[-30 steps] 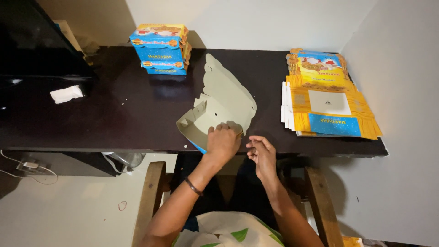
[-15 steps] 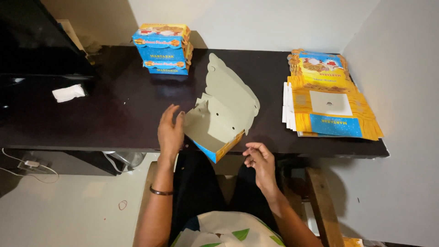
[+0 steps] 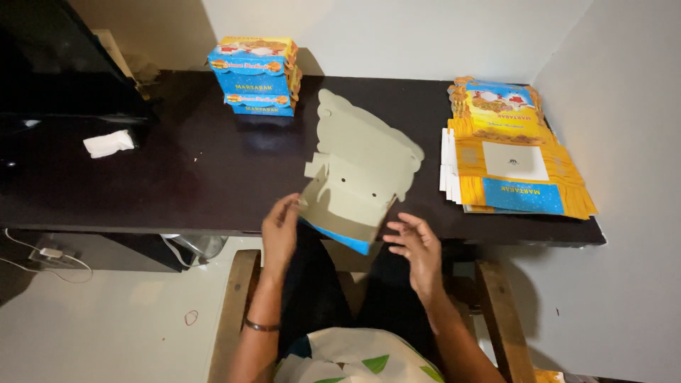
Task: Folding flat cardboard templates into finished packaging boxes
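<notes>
A half-folded cardboard box (image 3: 358, 170), grey inside with a blue and yellow outside, tilts over the near edge of the dark table (image 3: 198, 177), its scalloped lid pointing away from me. My left hand (image 3: 281, 230) grips the box's lower left corner. My right hand (image 3: 415, 247) hovers just right of the box's near edge, fingers spread, holding nothing.
A stack of flat yellow and blue box blanks (image 3: 511, 163) lies on the right of the table. Three folded boxes (image 3: 254, 74) are stacked at the back. A white crumpled cloth (image 3: 108, 143) lies left, beside a dark screen (image 3: 50, 78). Wooden chair arms (image 3: 237, 312) flank my legs.
My left hand moved from the top of the box to its left corner. The box turned and opened, its lid now up. My right hand stayed beside it.
</notes>
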